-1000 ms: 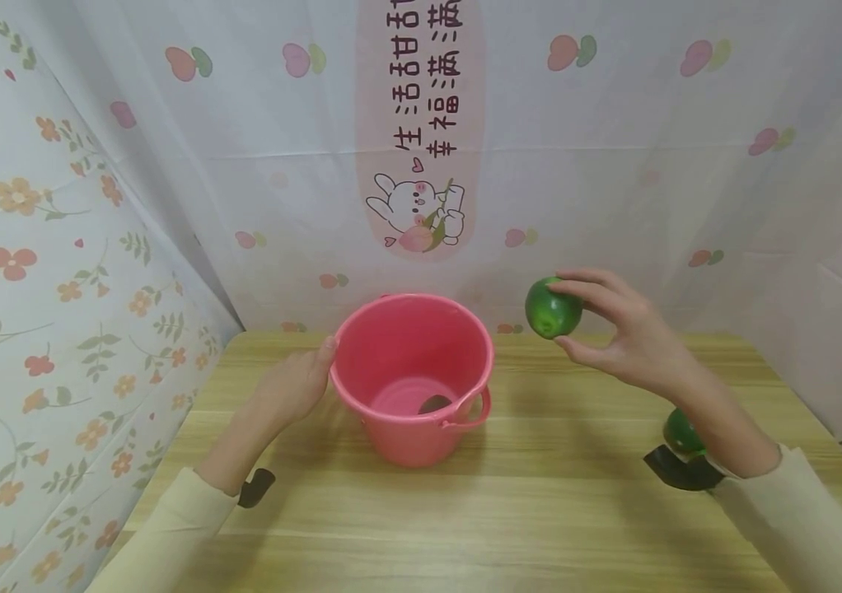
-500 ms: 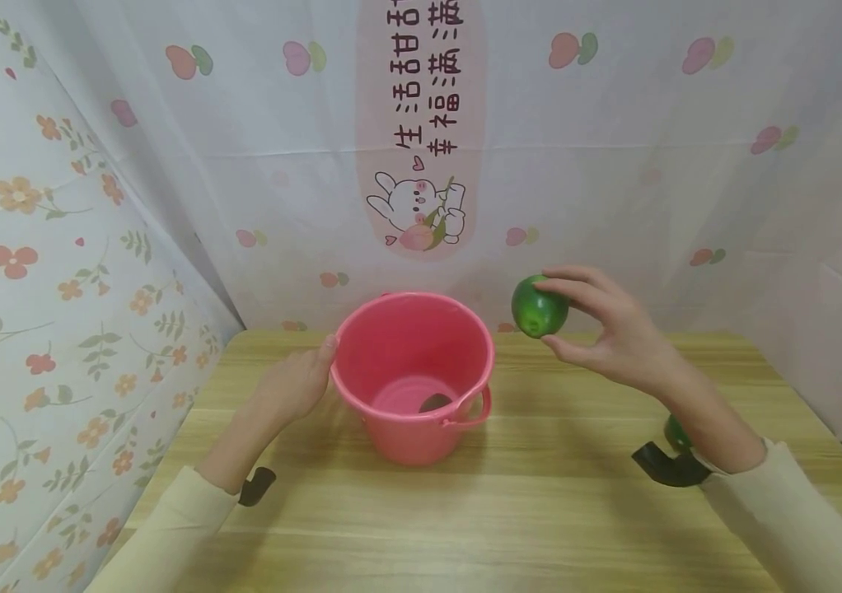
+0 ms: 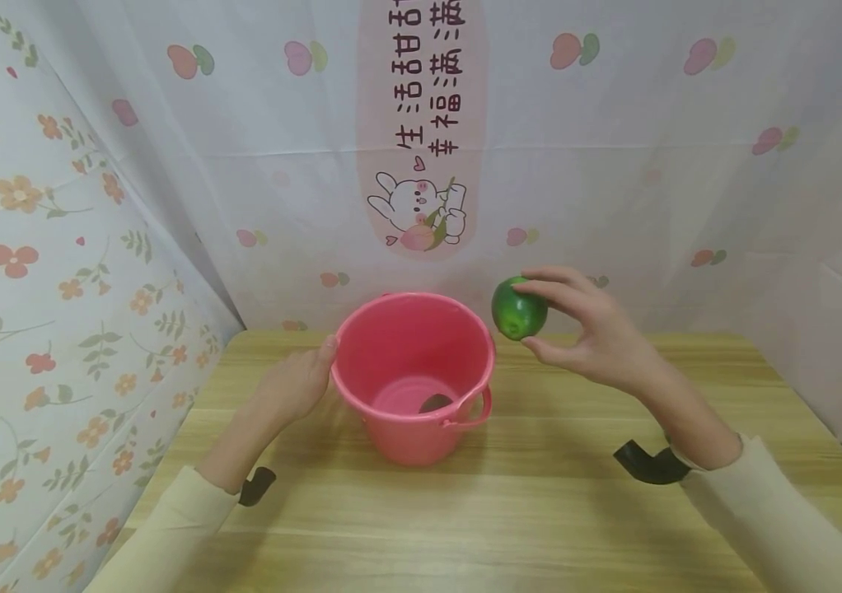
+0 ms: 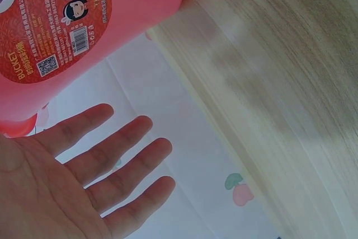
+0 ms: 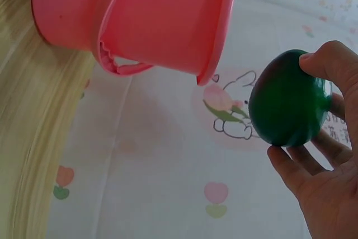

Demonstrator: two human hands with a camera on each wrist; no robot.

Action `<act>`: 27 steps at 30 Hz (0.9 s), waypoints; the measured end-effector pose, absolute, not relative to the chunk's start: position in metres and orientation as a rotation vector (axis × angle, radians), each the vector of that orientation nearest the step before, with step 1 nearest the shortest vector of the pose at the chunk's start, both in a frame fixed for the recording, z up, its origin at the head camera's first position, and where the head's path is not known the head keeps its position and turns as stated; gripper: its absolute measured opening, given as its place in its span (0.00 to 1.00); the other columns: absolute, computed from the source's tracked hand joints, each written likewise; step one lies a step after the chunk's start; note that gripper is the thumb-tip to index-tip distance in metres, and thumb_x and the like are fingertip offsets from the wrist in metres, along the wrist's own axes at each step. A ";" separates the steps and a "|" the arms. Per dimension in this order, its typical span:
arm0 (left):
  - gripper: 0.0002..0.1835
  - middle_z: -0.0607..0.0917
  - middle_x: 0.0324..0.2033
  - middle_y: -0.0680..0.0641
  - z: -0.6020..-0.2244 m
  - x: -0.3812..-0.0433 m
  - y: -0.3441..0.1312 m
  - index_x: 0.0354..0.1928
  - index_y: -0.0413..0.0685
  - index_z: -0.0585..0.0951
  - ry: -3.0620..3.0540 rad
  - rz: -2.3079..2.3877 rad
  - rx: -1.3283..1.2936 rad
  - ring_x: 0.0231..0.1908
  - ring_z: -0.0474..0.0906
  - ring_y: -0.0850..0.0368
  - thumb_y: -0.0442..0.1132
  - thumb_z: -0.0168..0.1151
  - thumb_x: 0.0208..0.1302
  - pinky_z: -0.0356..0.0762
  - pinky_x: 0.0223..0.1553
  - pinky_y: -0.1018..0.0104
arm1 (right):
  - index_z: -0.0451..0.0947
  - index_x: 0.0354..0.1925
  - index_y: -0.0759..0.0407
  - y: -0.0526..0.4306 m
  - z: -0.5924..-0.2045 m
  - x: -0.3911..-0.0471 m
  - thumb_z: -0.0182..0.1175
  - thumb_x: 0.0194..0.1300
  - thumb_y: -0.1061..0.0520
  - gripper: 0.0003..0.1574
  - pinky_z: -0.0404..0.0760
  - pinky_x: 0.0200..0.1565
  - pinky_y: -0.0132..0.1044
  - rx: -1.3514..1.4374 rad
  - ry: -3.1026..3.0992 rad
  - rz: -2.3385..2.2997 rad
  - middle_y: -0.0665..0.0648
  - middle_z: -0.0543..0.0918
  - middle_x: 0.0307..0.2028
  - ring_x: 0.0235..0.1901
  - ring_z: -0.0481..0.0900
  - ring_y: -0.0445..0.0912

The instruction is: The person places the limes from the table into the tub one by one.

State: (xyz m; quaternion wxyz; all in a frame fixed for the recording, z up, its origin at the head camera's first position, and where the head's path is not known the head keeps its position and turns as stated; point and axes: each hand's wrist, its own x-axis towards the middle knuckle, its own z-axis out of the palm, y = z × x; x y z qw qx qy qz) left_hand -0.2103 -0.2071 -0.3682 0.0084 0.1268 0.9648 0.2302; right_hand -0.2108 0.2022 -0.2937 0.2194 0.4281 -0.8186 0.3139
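A pink bucket (image 3: 409, 436) stands upright on the table with a dark rounded object (image 3: 436, 403) partly visible at its bottom. My left hand (image 3: 295, 383) rests against the bucket's left rim. In the left wrist view its four fingers (image 4: 120, 155) are straight and spread, apart from the bucket wall; the thumb is out of that view. My right hand (image 3: 591, 325) holds a glossy green fruit (image 3: 519, 309) between thumb and fingertips, in the air just right of the bucket's rim. In the right wrist view the fruit (image 5: 288, 99) looks oval, with a faint reddish patch.
The bucket's handle (image 3: 476, 412) hangs at its front right. Behind the wooden table (image 3: 421, 527) hangs a printed white curtain (image 3: 614, 198), with a floral one (image 3: 58, 329) at the left. Black camera mounts (image 3: 651, 463) sit at both wrists.
My right hand has carried the green fruit left, closer to the bucket's rim. A second green fruit on the right has gone out of sight behind the right forearm. The left hand stays put.
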 end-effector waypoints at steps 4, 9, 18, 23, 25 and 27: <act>0.47 0.83 0.55 0.40 -0.368 -0.210 -0.207 0.57 0.47 0.83 3.013 0.715 0.401 0.56 0.79 0.38 0.66 0.14 0.77 0.72 0.56 0.35 | 0.76 0.64 0.61 0.196 -0.293 -0.211 0.79 0.46 0.70 0.45 0.75 0.56 0.29 1.196 -2.265 0.874 0.60 0.72 0.65 0.61 0.72 0.53; 0.47 0.84 0.54 0.40 -0.368 -0.210 -0.207 0.56 0.47 0.83 3.018 0.710 0.409 0.56 0.79 0.38 0.66 0.14 0.77 0.72 0.56 0.35 | 0.77 0.64 0.60 0.188 -0.291 -0.212 0.79 0.47 0.69 0.45 0.78 0.55 0.33 1.218 -2.248 0.871 0.60 0.73 0.64 0.61 0.71 0.53; 0.48 0.84 0.54 0.39 -0.368 -0.210 -0.207 0.54 0.47 0.84 3.021 0.699 0.396 0.56 0.79 0.37 0.66 0.13 0.77 0.73 0.55 0.34 | 0.77 0.64 0.58 0.175 -0.290 -0.213 0.79 0.49 0.66 0.43 0.80 0.53 0.41 1.248 -2.251 0.911 0.58 0.72 0.66 0.62 0.71 0.52; 0.48 0.83 0.55 0.39 -0.369 -0.211 -0.207 0.56 0.47 0.83 3.016 0.697 0.382 0.57 0.78 0.37 0.67 0.13 0.77 0.72 0.55 0.33 | 0.77 0.64 0.56 0.166 -0.289 -0.212 0.79 0.50 0.65 0.42 0.82 0.51 0.49 1.267 -2.261 0.931 0.57 0.72 0.66 0.61 0.71 0.52; 0.48 0.83 0.56 0.39 -0.369 -0.211 -0.208 0.56 0.47 0.83 3.014 0.696 0.377 0.57 0.78 0.37 0.67 0.13 0.76 0.72 0.55 0.33 | 0.77 0.64 0.56 0.163 -0.289 -0.213 0.80 0.51 0.64 0.42 0.82 0.51 0.49 1.278 -2.265 0.941 0.57 0.72 0.66 0.61 0.71 0.51; 0.48 0.83 0.55 0.39 -0.370 -0.211 -0.208 0.56 0.47 0.83 3.014 0.693 0.377 0.57 0.78 0.37 0.67 0.13 0.76 0.72 0.55 0.33 | 0.77 0.64 0.56 0.160 -0.290 -0.214 0.80 0.52 0.63 0.42 0.81 0.52 0.48 1.291 -2.271 0.952 0.57 0.71 0.66 0.62 0.71 0.51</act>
